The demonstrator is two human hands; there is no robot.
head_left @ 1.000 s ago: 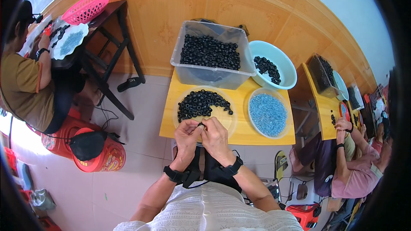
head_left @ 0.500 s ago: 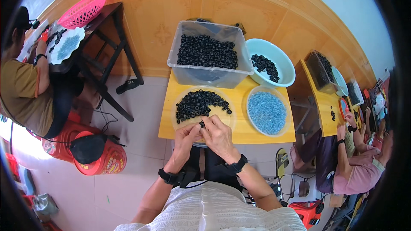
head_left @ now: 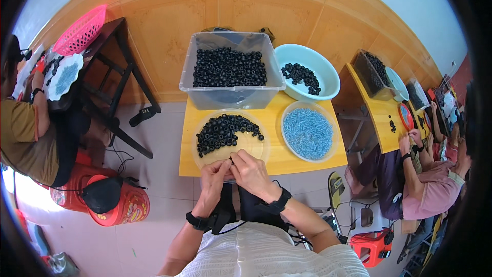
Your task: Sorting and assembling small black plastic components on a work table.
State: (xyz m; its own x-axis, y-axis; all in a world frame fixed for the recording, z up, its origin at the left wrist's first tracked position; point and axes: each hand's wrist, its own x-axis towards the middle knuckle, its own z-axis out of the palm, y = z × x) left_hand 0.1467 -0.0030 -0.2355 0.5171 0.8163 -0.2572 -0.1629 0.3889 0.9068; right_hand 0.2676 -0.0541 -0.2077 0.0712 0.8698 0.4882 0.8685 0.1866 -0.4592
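Head view: the black ring seen at the fingertips half a second ago is now covered by them.
The left hand (head_left: pixel 214 174) and right hand (head_left: pixel 249 170) meet at the near edge of the dish (head_left: pixel 258 150), fingers pinched nearly closed, seemingly on that ring; which hand grips it I cannot tell. The fingerwork seems unfinished; more rings (head_left: pixel 219 131) lie heaped in the dish, beads (head_left: pixel 309 132) to its right.
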